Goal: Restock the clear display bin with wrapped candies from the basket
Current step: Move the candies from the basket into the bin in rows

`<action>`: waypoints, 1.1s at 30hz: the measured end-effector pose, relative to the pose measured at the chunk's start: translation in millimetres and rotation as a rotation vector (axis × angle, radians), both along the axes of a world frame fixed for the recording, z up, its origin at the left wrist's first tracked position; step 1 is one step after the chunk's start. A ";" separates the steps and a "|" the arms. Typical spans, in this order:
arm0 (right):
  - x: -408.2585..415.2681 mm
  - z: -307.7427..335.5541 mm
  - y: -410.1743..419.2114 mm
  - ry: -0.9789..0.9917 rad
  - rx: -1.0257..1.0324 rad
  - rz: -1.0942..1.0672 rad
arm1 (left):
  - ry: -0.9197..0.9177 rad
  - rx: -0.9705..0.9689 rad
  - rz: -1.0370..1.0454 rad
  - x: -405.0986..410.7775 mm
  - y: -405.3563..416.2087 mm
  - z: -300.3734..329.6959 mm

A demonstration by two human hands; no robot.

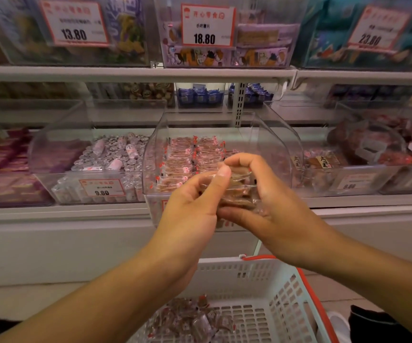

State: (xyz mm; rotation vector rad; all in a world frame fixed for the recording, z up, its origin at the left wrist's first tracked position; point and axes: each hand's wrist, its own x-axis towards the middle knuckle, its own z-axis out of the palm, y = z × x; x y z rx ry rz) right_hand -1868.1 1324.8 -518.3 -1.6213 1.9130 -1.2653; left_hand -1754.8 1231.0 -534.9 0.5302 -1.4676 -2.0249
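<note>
A: Fingers (227, 170) first: the left hand (190, 209) has its thumb laid over the top of a stack of wrapped candies (239, 191), the other digits curled behind it.

B: And the right hand (266, 199)?

A: Cupped under and round the same stack, fingertips hooked over the far edge, palm taking the weight. Both are closed on it. My guess is the two-handed hold squares the pieces up so they go in as a neat row.

B: Where does the stack sit?

A: Just in front of the clear display bin (274, 142), at its open mouth, not yet inside. Rows of the same candies (190, 157) already lie flat in there.

B: Supply left?

A: Yes, loose candies (192, 320) lie in the white basket (284, 293) below the forearms. Neighbouring bin of silver-wrapped sweets (110, 154) sits to the left.
</note>
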 end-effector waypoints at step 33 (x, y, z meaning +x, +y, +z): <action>-83.3 40.6 -62.6 0.244 0.410 0.170 | -0.532 -0.869 -0.136 -13.9 -102.7 34.9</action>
